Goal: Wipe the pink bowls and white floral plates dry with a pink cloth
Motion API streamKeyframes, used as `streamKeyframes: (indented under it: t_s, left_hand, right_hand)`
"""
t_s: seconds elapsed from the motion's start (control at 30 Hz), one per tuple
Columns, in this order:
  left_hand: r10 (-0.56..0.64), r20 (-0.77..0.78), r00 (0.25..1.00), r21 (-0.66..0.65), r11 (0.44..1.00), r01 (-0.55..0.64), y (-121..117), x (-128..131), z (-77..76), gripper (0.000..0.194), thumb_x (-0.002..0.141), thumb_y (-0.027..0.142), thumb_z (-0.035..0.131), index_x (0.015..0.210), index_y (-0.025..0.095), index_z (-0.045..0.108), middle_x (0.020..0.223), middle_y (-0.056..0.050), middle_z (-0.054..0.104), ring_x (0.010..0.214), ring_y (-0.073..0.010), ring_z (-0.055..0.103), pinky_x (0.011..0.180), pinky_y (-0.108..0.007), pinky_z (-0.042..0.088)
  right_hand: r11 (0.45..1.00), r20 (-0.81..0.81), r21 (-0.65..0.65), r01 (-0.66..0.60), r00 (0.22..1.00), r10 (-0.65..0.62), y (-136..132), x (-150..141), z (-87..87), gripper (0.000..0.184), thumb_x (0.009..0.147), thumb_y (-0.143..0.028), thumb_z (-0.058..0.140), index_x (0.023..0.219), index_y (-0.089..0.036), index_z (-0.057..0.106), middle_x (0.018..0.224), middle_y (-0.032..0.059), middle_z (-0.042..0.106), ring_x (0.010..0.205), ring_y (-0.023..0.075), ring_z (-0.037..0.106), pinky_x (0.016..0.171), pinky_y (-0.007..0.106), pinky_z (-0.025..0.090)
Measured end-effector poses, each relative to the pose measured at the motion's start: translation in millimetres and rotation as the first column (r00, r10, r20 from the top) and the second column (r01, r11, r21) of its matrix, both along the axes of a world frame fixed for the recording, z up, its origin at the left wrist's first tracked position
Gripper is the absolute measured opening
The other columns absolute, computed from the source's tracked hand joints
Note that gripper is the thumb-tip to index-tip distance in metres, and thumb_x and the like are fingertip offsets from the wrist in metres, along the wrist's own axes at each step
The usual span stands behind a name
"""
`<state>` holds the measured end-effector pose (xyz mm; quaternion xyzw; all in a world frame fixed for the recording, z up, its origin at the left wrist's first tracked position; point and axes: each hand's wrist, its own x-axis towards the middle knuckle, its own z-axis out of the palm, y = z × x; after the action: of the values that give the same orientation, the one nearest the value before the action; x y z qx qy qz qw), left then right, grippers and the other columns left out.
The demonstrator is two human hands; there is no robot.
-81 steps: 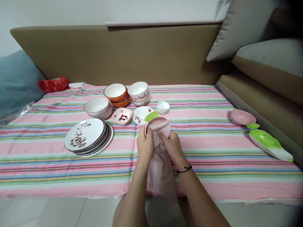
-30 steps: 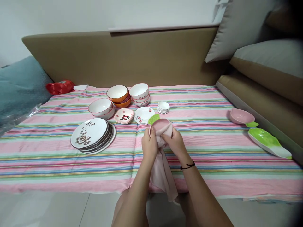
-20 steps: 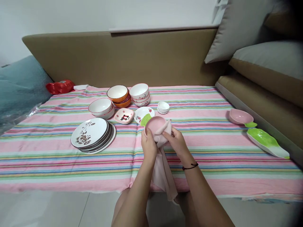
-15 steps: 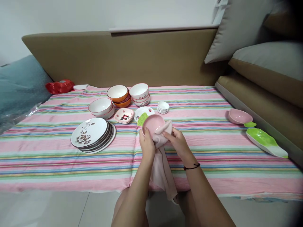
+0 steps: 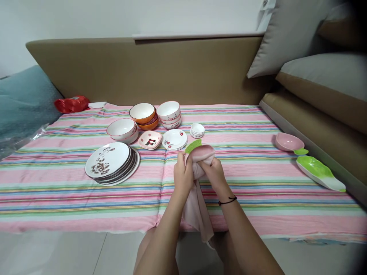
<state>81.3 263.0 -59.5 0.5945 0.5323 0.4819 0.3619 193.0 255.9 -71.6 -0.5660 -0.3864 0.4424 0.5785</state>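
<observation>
A pink bowl (image 5: 204,149) with a green leaf-shaped handle (image 5: 194,145) is held up in front of me, tilted. My left hand (image 5: 183,173) grips its left side, near the leaf. A pale pink cloth (image 5: 197,206) is bunched against the bowl and hangs down over the edge toward my knees. My right hand (image 5: 215,173) pinches the cloth against the bowl's right side, thumb toward the inside. The cloth hides much of the bowl. Just beyond the leaf lies a small stack of white plates with red flowers (image 5: 174,139).
To the left stand stacked plates (image 5: 109,160), white bowls (image 5: 122,129), orange bowls (image 5: 142,112) and a square dish (image 5: 149,139). Small white dishes (image 5: 197,129) sit beyond my hands. At right lie another pink bowl (image 5: 289,141) and a green dish (image 5: 318,170) beside cushions (image 5: 327,80).
The pink bowl has moved slightly right and tipped, so less of its inside shows. Both hands have turned with it, and the flowered plates are more fully visible.
</observation>
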Motion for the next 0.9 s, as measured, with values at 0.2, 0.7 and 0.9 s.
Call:
streamKeyframes:
  t_s: [0.2,0.7,0.9]
  left_hand:
    - [-0.069,-0.101,0.992,-0.003,0.998,0.069,-2,3,3.5,0.02,0.093,0.041,0.036,0.086,0.024,0.044,0.068,0.002,0.053,0.064,-0.0188,0.053,0.06,-0.025,0.032]
    - [0.073,-0.039,0.997,-0.068,0.995,-0.076,0,5,-3.1,0.026,0.094,0.042,0.035,0.083,0.022,0.046,0.071,-0.001,0.058,0.066,-0.019,0.054,0.058,-0.026,0.033]
    - [0.026,-0.077,0.997,-0.036,0.999,-0.029,5,0,-4.7,0.028,0.095,0.042,0.032,0.08,0.022,0.045,0.068,-0.001,0.056,0.065,-0.0191,0.054,0.061,-0.027,0.035]
  right_hand:
    - [0.983,0.015,-0.058,0.176,0.984,-0.176,5,1,-5.5,0.03,0.06,-0.041,0.072,0.068,-0.013,0.062,0.062,0.0002,0.059,0.06,0.0154,0.052,0.056,0.027,0.042]
    - [0.994,0.094,0.105,0.002,0.996,-0.012,8,4,-9.9,0.039,0.074,-0.035,0.06,0.107,-0.014,0.058,0.107,0.0105,0.066,0.1,0.0234,0.059,0.085,0.035,0.047]
    - [1.0,-0.109,0.028,0.001,0.994,0.002,6,-3,-7.6,0.05,0.059,-0.029,0.073,0.105,-0.014,0.059,0.104,0.0099,0.067,0.089,0.0224,0.063,0.074,0.033,0.051]
